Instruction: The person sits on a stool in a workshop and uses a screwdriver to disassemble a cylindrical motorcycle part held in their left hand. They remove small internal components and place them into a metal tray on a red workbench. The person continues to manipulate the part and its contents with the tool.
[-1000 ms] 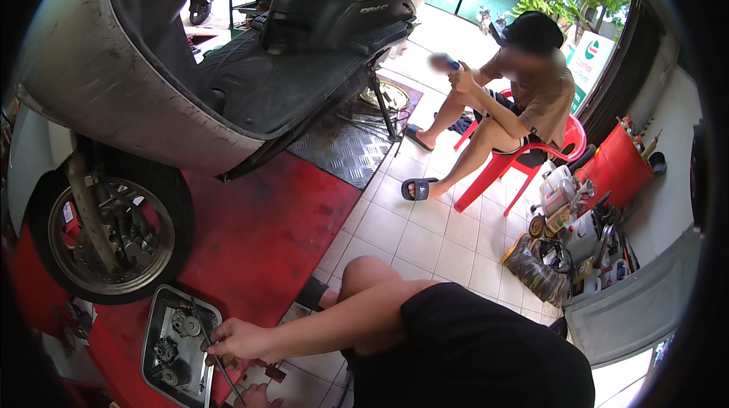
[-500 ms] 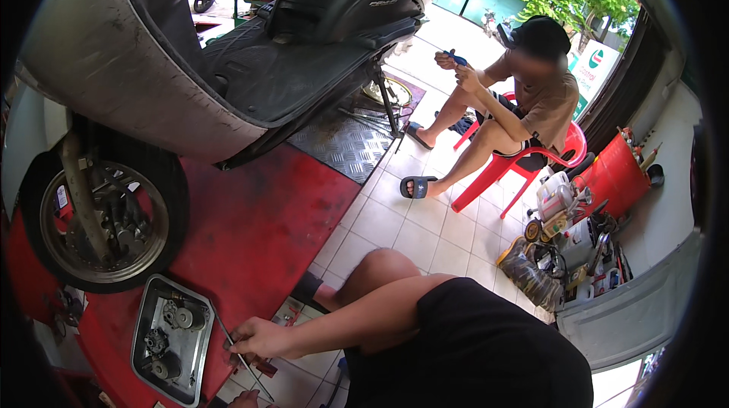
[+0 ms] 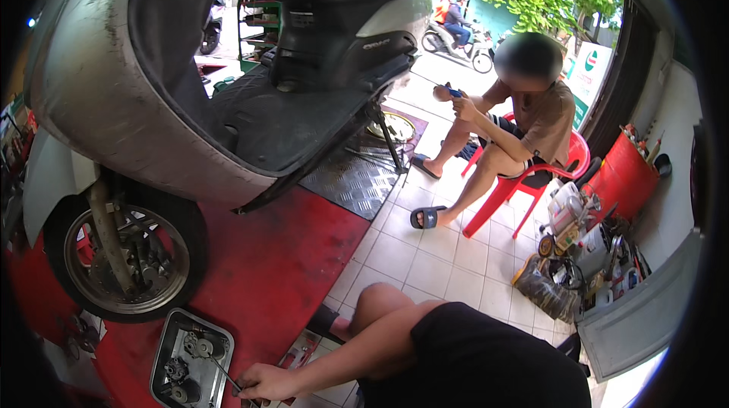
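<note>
My right hand (image 3: 262,382) is closed on a thin metal rod (image 3: 225,372) beside the rectangular metal tray (image 3: 226,346), with the rod's upper end reaching over the tray. Inside lie several metal parts (image 3: 205,349), some round, some irregular. The tray sits on a red platform (image 3: 269,248), below the front wheel (image 3: 125,256) of a grey and black scooter (image 3: 83,127). My left hand does not show; my right forearm crosses my bent knee from the lower right.
A co-worker (image 3: 550,116) sits on a red plastic chair (image 3: 581,154), holding a small blue object. At right stand a red drum (image 3: 615,180), jugs, tools and a grey panel (image 3: 630,309). Tiled floor (image 3: 425,264) borders the platform. Outside, two people ride a motorbike (image 3: 471,40).
The view has tilted up, so the scene sits lower. The rod's upper end has swung further over the tray. My left hand has left view; two riders have appeared outside.
</note>
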Motion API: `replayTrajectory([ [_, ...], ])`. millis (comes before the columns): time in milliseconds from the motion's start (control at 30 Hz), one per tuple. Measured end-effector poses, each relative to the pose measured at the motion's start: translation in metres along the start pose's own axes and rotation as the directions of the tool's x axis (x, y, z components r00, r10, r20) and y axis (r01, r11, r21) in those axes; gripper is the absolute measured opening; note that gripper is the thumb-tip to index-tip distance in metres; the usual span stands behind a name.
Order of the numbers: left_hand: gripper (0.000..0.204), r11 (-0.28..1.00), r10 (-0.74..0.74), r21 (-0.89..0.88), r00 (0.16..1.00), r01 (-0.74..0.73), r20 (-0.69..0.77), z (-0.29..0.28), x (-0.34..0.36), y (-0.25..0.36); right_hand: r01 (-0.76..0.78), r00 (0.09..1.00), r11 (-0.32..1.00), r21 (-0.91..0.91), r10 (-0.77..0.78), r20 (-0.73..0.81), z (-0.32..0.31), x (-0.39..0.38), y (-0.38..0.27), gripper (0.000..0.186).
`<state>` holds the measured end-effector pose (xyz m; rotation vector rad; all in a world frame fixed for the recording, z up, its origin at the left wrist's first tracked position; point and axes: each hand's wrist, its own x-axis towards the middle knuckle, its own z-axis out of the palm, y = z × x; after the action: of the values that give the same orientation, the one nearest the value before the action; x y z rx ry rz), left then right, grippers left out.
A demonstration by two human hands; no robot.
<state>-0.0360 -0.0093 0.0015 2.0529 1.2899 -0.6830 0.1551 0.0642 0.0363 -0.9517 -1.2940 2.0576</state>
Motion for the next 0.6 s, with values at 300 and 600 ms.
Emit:
replayTrajectory([
  [300,0.066,0.999,0.005,-0.042,0.999,-0.003,0.040,-0.019,-0.004,0.018,-0.031,0.999,0.997,-0.070,0.028,-0.038,0.000,-0.003,-0.017,0.019],
  [600,0.062,1.000,-0.014,0.016,0.997,0.013,0.080,-0.020,-0.002,0.019,-0.118,0.993,0.992,0.042,0.118,-0.020,-0.013,-0.003,-0.018,0.017],
])
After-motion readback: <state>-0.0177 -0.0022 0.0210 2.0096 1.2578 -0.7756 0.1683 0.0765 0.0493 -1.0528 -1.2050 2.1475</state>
